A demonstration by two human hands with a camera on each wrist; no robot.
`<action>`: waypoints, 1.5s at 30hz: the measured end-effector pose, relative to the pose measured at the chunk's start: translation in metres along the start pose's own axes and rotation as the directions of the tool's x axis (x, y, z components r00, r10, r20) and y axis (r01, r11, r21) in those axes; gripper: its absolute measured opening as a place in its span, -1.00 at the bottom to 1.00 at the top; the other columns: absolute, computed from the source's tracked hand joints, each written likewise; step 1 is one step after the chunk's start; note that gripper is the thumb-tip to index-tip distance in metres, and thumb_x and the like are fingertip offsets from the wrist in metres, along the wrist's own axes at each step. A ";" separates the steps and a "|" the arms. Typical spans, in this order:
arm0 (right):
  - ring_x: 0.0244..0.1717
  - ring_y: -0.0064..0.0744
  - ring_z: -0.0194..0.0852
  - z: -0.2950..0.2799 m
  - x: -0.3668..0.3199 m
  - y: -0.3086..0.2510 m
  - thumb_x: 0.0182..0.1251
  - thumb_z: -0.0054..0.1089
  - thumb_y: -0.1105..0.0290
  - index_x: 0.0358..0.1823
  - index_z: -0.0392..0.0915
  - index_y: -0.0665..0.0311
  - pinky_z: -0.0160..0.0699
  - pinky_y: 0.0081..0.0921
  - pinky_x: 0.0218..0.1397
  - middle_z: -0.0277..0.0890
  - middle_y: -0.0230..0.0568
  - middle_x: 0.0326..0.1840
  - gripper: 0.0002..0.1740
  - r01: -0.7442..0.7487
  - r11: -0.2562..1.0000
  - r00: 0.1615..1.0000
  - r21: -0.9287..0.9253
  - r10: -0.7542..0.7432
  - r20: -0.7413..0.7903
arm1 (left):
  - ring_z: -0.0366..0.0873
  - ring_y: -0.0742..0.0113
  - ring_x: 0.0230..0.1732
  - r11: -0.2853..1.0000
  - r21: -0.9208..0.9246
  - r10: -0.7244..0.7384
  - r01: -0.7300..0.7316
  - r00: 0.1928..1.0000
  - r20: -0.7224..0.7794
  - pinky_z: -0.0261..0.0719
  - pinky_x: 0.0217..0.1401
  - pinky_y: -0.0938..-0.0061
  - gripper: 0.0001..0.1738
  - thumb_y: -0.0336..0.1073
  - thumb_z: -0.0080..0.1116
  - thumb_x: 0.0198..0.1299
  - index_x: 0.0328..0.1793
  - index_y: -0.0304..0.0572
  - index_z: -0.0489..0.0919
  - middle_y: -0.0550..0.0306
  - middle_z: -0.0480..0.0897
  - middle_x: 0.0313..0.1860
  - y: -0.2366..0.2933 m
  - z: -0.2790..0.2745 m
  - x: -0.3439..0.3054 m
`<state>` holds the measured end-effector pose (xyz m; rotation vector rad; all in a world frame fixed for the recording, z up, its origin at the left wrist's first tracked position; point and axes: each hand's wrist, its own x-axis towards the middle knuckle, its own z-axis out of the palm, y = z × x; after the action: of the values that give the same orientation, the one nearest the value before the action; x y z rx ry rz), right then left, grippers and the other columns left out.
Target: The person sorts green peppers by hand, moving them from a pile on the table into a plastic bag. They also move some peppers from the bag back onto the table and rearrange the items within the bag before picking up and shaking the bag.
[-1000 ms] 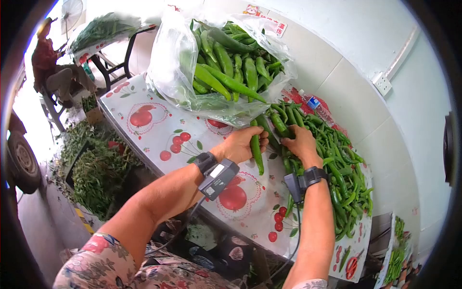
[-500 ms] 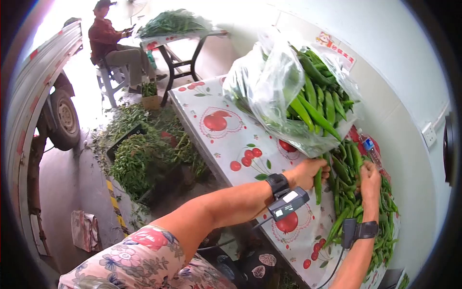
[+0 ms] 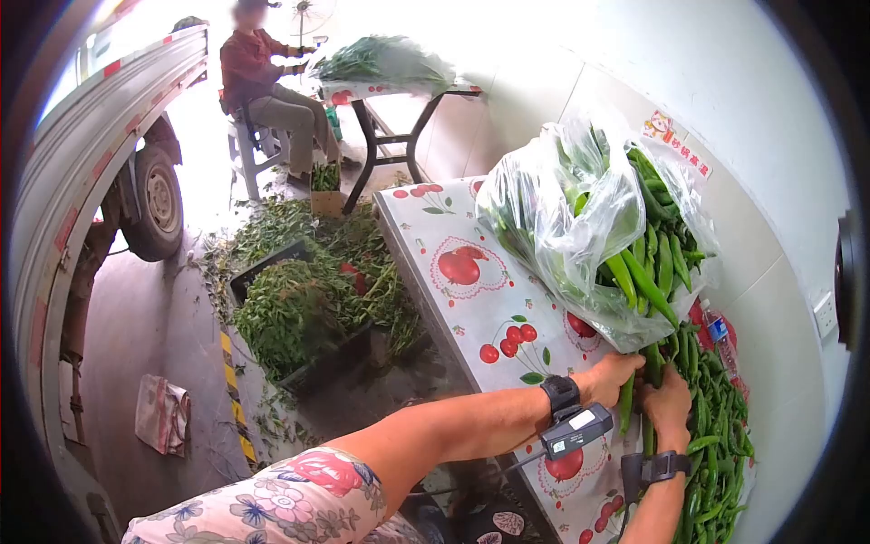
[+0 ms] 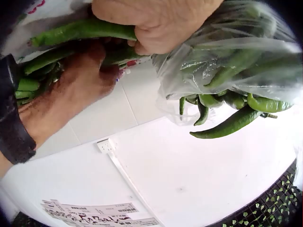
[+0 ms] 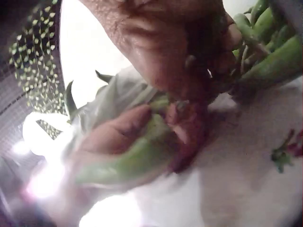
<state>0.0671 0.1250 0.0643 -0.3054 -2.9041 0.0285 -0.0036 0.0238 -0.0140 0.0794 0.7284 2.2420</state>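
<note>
In the head view, my left hand (image 3: 613, 379) grips a long green pepper (image 3: 626, 405), which hangs beside the palm. My right hand (image 3: 666, 404) is close by at the pile of peppers (image 3: 711, 453), fingers curled round another pepper (image 3: 653, 363). The left wrist view has the left hand (image 4: 158, 21) holding its pepper (image 4: 80, 32) above the right hand (image 4: 78, 78). Blurred in the right wrist view, the right hand (image 5: 151, 42) partly covers the left hand (image 5: 113, 132) and its pepper (image 5: 128, 165). A clear plastic bag (image 3: 571, 236) full of peppers stands just behind the hands.
The patterned table (image 3: 426, 238) runs along a tiled wall, with a plastic bottle (image 3: 718, 328) beside the pile. Leafy plants (image 3: 294, 313) fill a crate on the floor. Further back, a person (image 3: 258, 91) sits by a second table (image 3: 390, 89); a truck (image 3: 113, 136) stands left.
The head view has swung left, so the table and bag appear further right. My right hand reached over the pile and came back beside the left, which still grips its pepper.
</note>
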 end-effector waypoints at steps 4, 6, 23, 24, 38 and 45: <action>-0.28 -0.07 0.61 0.000 0.007 0.026 0.09 0.11 0.41 0.24 0.30 0.53 0.54 -0.20 -0.22 0.58 0.15 -0.13 -0.36 0.070 0.967 0.988 0.244 -0.033 -0.152 | 0.57 0.28 -0.29 0.994 0.108 0.018 -0.026 0.998 0.068 0.59 -0.28 0.34 -0.77 -0.28 0.04 0.30 0.03 -0.16 0.51 0.17 0.60 -0.21 -0.007 -0.008 0.006; -0.41 -0.27 0.54 -0.034 -0.008 0.003 0.12 0.06 0.41 0.26 0.28 0.56 0.50 -0.36 -0.39 0.56 0.02 -0.17 -0.36 -0.196 0.853 0.980 0.484 0.178 0.084 | 0.58 0.27 -0.29 0.910 0.314 0.231 -0.271 0.960 0.157 0.59 -0.28 0.33 -0.78 -0.29 0.05 0.28 0.01 -0.16 0.51 0.16 0.60 -0.22 -0.015 -0.021 0.024; -0.50 -0.61 0.39 -0.040 -0.060 -0.006 0.35 0.01 0.29 0.27 0.29 0.37 0.44 -0.62 -0.48 0.54 -0.20 -0.25 -0.49 -0.267 0.388 0.959 0.882 0.194 0.205 | 0.60 0.33 -0.14 0.936 0.336 -0.047 -0.110 0.903 0.427 0.58 -0.02 0.39 -0.72 -0.25 -0.04 0.33 0.05 -0.21 0.53 0.13 0.64 -0.15 0.020 -0.011 -0.017; -0.49 -0.62 0.39 -0.038 -0.060 -0.003 0.36 0.01 0.30 0.27 0.29 0.37 0.45 -0.63 -0.47 0.54 -0.19 -0.24 -0.50 -0.258 0.354 0.955 0.899 0.233 0.182 | 0.60 0.32 -0.14 0.775 0.471 0.105 -0.422 0.820 0.562 0.58 -0.02 0.39 -0.72 -0.25 -0.04 0.33 0.05 -0.22 0.53 0.13 0.64 -0.16 0.017 -0.015 -0.014; 0.04 0.18 0.45 -0.016 -0.071 0.006 0.18 0.13 0.37 0.22 0.34 0.45 0.43 -0.13 0.13 0.45 0.22 0.09 -0.44 0.127 0.941 0.982 0.315 -0.074 -0.174 | 0.60 0.23 -0.03 0.950 0.164 -0.310 0.267 0.872 0.378 0.58 0.11 0.31 -0.65 -0.23 0.09 0.32 0.17 -0.22 0.50 0.04 0.62 0.03 0.029 0.006 -0.037; 0.01 0.13 0.48 -0.031 -0.076 -0.005 0.14 0.18 0.35 -0.04 0.52 0.49 0.46 -0.13 0.09 0.57 0.19 -0.15 -0.60 0.119 0.958 0.982 0.260 -0.075 -0.172 | 0.64 0.27 -0.13 0.927 0.262 -0.348 0.270 0.880 0.324 0.64 0.00 0.34 -0.66 -0.21 0.11 0.30 0.10 -0.26 0.52 0.05 0.66 -0.07 0.031 0.015 -0.045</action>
<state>0.1457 0.1036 0.0787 -0.1104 -2.7068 0.3629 0.0119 -0.0175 0.0220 0.4418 0.7117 1.7689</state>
